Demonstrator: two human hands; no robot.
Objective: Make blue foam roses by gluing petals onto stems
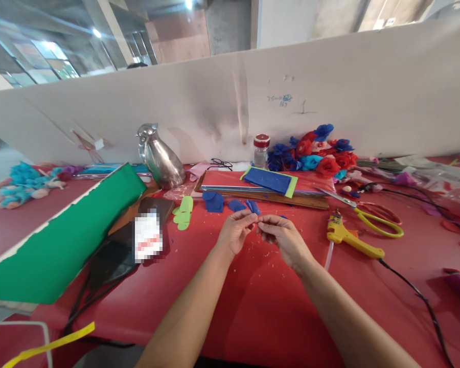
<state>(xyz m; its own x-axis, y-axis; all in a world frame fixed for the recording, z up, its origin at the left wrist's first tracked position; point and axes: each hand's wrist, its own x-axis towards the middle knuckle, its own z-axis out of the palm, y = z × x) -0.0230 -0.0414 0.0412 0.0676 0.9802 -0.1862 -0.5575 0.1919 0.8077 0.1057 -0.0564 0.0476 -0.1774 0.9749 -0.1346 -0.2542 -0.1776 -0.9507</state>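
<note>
My left hand (pixel 235 230) and my right hand (pixel 281 235) meet fingertip to fingertip above the middle of the red table (pixel 260 306). Both are closed in a pinch. Whatever sits between the fingertips is too small to make out. Just behind the fingers are rolled or folded blue pieces (pixel 253 206), and I cannot tell whether they touch my hands. A blue oval cutout (pixel 236 205) lies beside them. Farther left are a stack of blue petal-shaped cutouts (pixel 213 202) and some light green cutouts (pixel 184 212).
A yellow glue gun (pixel 350 239) with its cord and yellow-and-red scissors (pixel 368 210) lie to the right. Behind stand paper sheets (pixel 222 179), a jar (pixel 261 153), paper flowers (pixel 318 153) and a metal jug (pixel 163 163). A green board (pixel 72 235) leans at left.
</note>
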